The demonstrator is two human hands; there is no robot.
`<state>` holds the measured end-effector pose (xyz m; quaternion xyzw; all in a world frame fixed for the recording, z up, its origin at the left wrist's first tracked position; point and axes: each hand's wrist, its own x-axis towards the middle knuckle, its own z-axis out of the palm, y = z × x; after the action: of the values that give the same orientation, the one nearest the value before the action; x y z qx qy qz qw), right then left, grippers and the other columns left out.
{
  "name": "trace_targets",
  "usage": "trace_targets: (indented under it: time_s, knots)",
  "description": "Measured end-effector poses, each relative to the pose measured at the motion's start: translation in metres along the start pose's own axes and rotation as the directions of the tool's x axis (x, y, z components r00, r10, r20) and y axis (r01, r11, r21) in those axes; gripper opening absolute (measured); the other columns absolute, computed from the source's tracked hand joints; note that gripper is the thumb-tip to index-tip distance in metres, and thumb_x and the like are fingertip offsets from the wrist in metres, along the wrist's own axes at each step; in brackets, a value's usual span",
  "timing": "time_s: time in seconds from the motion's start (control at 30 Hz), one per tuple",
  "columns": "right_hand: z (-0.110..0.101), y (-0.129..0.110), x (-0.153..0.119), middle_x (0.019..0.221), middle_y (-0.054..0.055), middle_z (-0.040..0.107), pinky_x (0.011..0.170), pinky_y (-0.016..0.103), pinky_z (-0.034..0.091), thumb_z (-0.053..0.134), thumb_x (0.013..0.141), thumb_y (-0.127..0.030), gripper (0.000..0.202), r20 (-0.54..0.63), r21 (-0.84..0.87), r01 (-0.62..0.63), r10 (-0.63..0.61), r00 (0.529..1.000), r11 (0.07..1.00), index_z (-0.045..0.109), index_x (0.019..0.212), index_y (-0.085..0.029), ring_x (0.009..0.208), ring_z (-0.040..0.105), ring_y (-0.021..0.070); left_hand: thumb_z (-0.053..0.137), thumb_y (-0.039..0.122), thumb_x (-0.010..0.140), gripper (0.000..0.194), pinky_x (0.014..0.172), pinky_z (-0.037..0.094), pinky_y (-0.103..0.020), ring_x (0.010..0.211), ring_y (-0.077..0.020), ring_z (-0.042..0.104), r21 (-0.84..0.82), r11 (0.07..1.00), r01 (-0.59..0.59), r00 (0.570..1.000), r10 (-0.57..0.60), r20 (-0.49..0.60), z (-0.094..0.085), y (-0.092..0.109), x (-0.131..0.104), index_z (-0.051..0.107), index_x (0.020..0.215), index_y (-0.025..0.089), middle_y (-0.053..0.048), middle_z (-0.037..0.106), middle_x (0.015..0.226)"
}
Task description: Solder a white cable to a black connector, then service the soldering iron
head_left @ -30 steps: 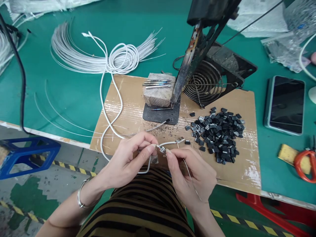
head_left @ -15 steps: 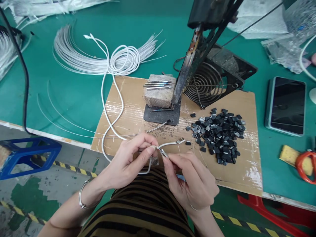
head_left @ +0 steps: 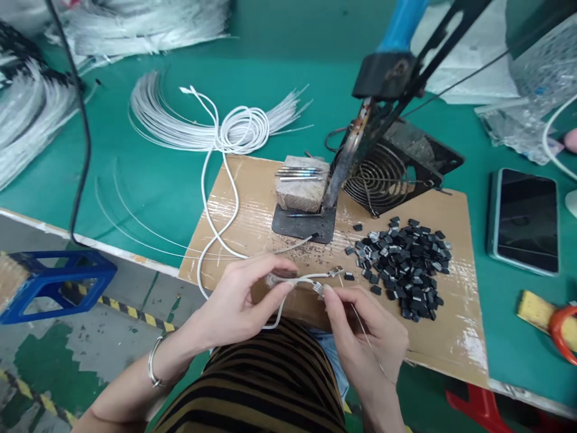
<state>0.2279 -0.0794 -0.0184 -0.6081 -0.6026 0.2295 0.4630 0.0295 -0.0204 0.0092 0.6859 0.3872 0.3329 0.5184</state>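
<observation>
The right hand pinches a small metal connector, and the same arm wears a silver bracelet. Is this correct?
Not quite: the head view shows the silver bracelet on the left arm, not the right. The right hand does pinch a small metal connector.

No lettering, label, brand, number or sign that I can make out from where I stand

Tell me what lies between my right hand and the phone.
In the head view, a pile of small black pieces on the cardboard lies between your right hand and the phone, then a strip of green table.
</observation>
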Motion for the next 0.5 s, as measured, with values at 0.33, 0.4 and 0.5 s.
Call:
trace_targets:
  time_s: [0.33,0.4,0.5]
  knots:
    - [-0.014,0.020,-0.022,0.059,0.001,0.057,0.042,0.021,0.038,0.076,0.098,-0.042,0.035,0.097,0.261,-0.381,0.369,0.925,0.887,0.073,0.076,-0.015,0.045,0.050,0.0097,0.068,0.020,0.106,0.007,0.076,0.045,-0.028,0.079,-0.0213,0.059,0.202,0.979,-0.009,0.920,0.087,-0.383,-0.043,-0.006,-0.013,0.073,0.104,0.017,0.000,0.069,0.094]
    - [-0.015,0.016,-0.022,0.056,0.000,0.054,0.042,0.021,0.038,0.076,0.099,-0.042,0.037,0.123,0.340,-0.421,0.404,0.907,0.841,0.071,0.074,-0.015,0.043,0.047,0.0089,0.067,0.019,0.106,0.008,0.073,0.044,-0.028,0.076,-0.0206,0.058,0.189,0.982,-0.020,0.954,0.076,-0.290,-0.038,-0.004,-0.017,0.074,0.109,0.016,0.000,0.068,0.093]
    - [-0.012,0.003,-0.020,0.055,-0.002,0.051,0.045,0.019,0.038,0.073,0.101,-0.041,0.040,0.173,0.426,-0.461,0.430,0.886,0.778,0.067,0.072,-0.015,0.044,0.046,0.0070,0.063,0.016,0.105,0.019,0.070,0.045,-0.028,0.071,-0.0174,0.056,0.145,0.987,-0.070,0.992,0.084,-0.096,-0.020,0.001,-0.019,0.073,0.122,0.014,-0.002,0.067,0.114]
